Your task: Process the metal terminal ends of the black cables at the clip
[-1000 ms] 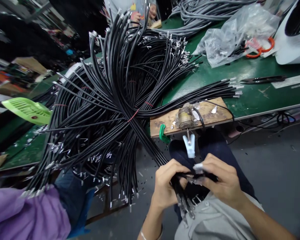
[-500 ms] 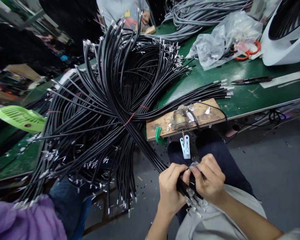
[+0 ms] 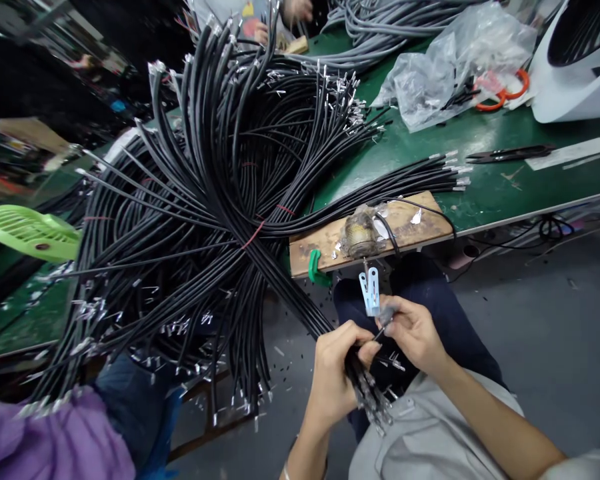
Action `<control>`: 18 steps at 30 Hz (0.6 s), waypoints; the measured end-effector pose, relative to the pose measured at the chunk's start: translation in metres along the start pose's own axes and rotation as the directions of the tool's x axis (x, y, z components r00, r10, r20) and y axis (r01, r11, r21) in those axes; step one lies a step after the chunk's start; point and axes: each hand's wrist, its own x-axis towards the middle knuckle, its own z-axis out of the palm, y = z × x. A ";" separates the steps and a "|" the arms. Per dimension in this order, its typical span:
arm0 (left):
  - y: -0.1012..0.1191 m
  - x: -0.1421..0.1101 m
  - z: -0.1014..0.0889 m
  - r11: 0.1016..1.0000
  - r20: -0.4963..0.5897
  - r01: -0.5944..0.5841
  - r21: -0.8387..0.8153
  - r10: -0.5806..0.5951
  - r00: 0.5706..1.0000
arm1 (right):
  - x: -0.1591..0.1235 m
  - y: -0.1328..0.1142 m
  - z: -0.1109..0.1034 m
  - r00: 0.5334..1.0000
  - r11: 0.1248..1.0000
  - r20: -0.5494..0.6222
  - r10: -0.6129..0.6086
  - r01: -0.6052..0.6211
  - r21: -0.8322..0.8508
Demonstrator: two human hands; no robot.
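My left hand [image 3: 337, 367] is closed around a bundle of black cables [image 3: 300, 301] above my lap. Silvery stripped ends [image 3: 375, 403] stick out below it. One thin black cable end runs from its thumb and finger toward my right hand [image 3: 416, 333]. That hand is pinched on a small greyish, foil-like piece [image 3: 387, 315] at the cable's tip; its exact kind is unclear. Just above my right fingertips, a light blue clothespin [image 3: 369, 291] hangs on the shaft of a small taped motor [image 3: 359, 233]. The motor sits on a wooden board [image 3: 305, 257] at the table edge.
A big heap of black cables [image 3: 180, 220] covers the left of the green table [image 3: 460, 140]. A green clamp [image 3: 317, 268], orange scissors [image 3: 503, 97], black snips [image 3: 510, 155], plastic bag [image 3: 420, 93] and white fan [image 3: 575, 87] lie around. A purple-sleeved person [image 3: 55, 433] sits left; another works opposite.
My right hand has moved up and away from my left, close to the clothespin, drawing out a single cable end. Across the table, the other person's hands have shifted.
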 end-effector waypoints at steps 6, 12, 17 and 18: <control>-0.006 -0.002 0.008 0.999 -0.148 -0.052 -0.012 0.050 0.988 | -0.004 0.005 0.015 0.976 0.969 -0.171 -0.134 0.092 -0.229; 0.000 -0.002 0.009 0.999 -0.247 0.019 0.047 -0.007 0.969 | -0.007 -0.005 0.003 0.741 0.463 0.151 -0.655 0.550 -0.695; -0.002 0.001 0.009 0.997 -0.223 0.009 0.083 0.010 0.975 | -0.015 -0.014 -0.007 0.858 0.657 0.096 -0.504 0.453 -0.602; -0.003 0.001 0.009 0.997 -0.216 0.002 0.080 0.016 0.976 | -0.015 -0.016 -0.008 0.895 0.712 0.023 -0.445 0.369 -0.597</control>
